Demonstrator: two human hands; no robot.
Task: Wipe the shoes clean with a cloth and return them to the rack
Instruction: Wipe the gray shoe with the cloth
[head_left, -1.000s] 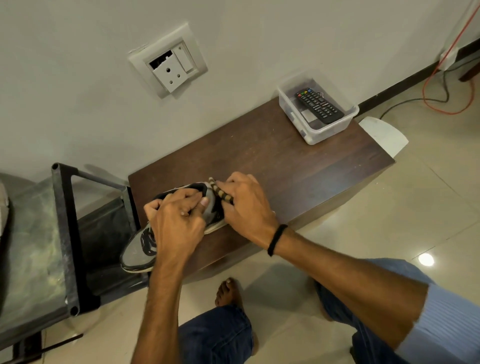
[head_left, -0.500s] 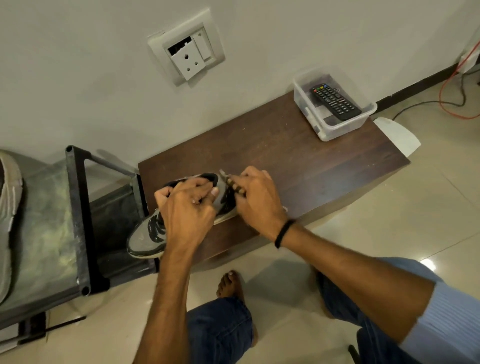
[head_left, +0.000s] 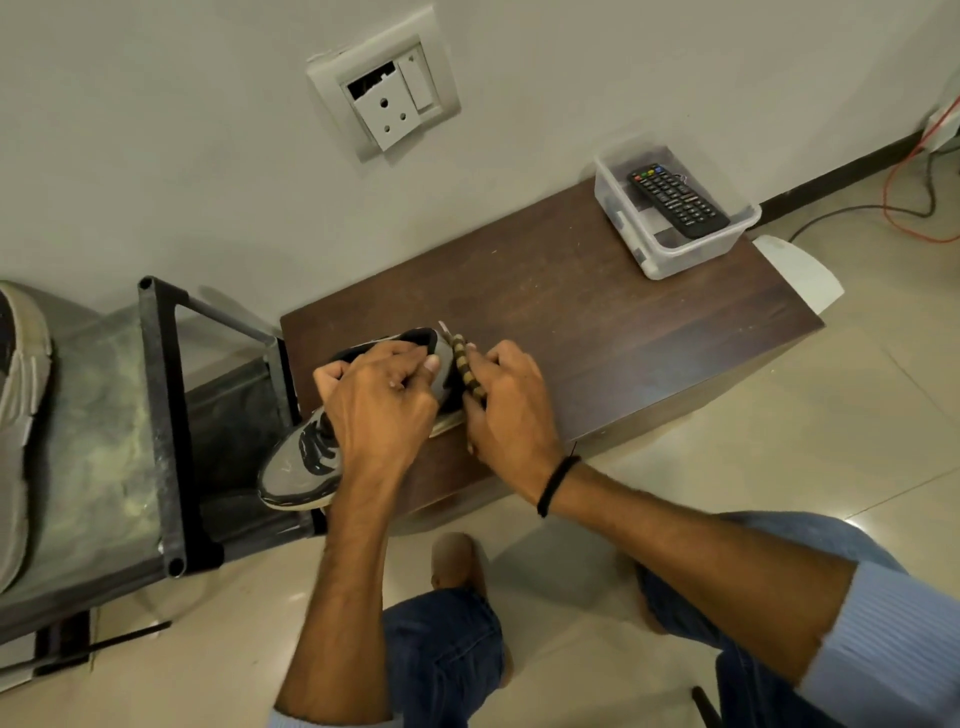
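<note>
A grey sneaker with black laces (head_left: 301, 467) lies on the left end of a dark wooden bench (head_left: 597, 322), its toe sticking out over the bench's front left corner. My left hand (head_left: 374, 410) grips the shoe over its opening. My right hand (head_left: 506, 405) is at the heel, pinching a brown and yellow striped lace (head_left: 465, 371). A second grey shoe (head_left: 18, 415) lies on the top shelf of the dark metal rack (head_left: 161, 415) at the far left. No cloth is visible.
A clear plastic box (head_left: 670, 254) holding a black remote stands at the bench's far right end. A wall socket (head_left: 384, 109) is above the bench. Red and black cables (head_left: 914, 208) lie on the tiled floor at right. My knees and a bare foot (head_left: 457, 561) are below.
Both hands have kept their hold on the shoe and lace, with small finger shifts. The view has moved left, so the second shoe on the rack has come into sight.
</note>
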